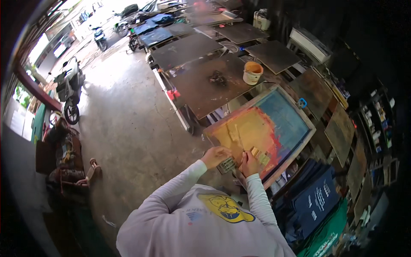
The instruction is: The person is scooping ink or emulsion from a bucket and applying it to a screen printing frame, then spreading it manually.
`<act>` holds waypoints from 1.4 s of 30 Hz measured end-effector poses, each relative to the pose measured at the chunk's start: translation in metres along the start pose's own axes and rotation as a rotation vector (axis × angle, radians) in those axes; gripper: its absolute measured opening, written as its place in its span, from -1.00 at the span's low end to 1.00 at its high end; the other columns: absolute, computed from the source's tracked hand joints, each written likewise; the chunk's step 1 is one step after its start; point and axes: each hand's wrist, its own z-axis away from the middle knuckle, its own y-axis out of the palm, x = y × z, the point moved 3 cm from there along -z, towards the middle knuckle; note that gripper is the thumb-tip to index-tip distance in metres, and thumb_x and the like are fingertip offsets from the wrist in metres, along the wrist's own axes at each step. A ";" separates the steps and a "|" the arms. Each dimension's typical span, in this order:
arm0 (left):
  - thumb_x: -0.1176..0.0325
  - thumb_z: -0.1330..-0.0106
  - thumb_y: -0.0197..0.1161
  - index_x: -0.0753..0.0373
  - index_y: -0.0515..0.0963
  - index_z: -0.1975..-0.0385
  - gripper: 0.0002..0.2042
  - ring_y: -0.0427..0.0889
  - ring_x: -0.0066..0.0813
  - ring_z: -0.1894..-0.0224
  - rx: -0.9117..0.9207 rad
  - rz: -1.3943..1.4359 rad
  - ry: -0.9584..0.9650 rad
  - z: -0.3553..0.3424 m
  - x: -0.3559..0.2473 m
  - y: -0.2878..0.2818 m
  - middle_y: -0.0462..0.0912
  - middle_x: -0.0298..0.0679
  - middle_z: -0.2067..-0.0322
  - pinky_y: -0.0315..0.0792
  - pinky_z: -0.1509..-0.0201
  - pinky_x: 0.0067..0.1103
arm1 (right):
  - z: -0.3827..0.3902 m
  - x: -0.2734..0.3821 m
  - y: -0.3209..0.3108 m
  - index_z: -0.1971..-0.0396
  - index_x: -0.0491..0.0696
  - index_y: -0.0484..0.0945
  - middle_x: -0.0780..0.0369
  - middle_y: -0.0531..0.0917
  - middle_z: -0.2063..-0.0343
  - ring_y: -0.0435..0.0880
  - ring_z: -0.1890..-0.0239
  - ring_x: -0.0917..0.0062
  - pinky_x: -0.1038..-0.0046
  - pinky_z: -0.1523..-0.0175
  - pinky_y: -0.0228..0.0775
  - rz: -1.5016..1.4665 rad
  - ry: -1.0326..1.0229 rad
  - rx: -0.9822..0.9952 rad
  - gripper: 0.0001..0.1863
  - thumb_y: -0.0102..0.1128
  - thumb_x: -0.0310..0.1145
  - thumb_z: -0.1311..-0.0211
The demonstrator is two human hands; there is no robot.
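Note:
A wooden-framed printing screen [239, 128] lies tilted in front of me, its mesh yellow at the near left and blue at the far right, with a red band between. My right hand [249, 165] is closed over its near edge around a thin pale stick [239, 136] that points away over the yellow part. Beside its knuckles are yellowish strips [261, 156]. My left hand [216, 157] is at the screen's near left corner, fingers bent and drawn together; what they hold is hidden. Just below it shows a small grey-green patterned block [226, 165].
Dark flat boards [205, 81] stretch away beyond the screen. A white bucket [252, 73] with an orange inside stands on one. Stacked navy printed cloth [314, 199] and green cloth [327, 231] lie at right. A motorbike [70, 88] stands left on the concrete floor [128, 132].

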 end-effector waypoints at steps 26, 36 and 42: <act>0.39 -0.36 0.19 0.32 0.60 0.10 -0.80 0.63 -0.59 0.26 0.034 0.152 -0.091 0.011 0.023 -0.061 0.70 -0.30 0.26 0.50 0.18 -0.61 | 0.020 0.034 0.051 0.30 -0.08 0.61 0.33 0.56 0.63 0.48 0.67 0.62 0.58 0.58 0.31 -1.031 0.786 0.027 -0.78 0.08 -0.25 -0.40; 0.41 -0.38 0.23 0.33 0.60 0.08 -0.81 0.64 -0.60 0.21 0.169 0.267 -0.240 0.006 0.026 -0.117 0.68 -0.28 0.23 0.49 0.16 -0.69 | 0.013 0.080 0.076 0.33 -0.03 0.61 0.32 0.61 0.57 0.54 0.60 0.63 0.54 0.49 0.39 -1.062 0.790 -0.259 -0.77 0.06 -0.22 -0.39; 0.40 -0.41 0.18 0.28 0.57 0.01 -0.78 0.66 -0.56 0.16 0.295 0.193 -0.265 0.000 0.055 -0.142 0.70 -0.25 0.15 0.55 0.10 -0.63 | 0.017 0.079 0.108 0.34 0.00 0.62 0.32 0.62 0.59 0.55 0.61 0.66 0.59 0.53 0.35 -1.016 0.678 -0.221 -0.75 0.09 -0.15 -0.38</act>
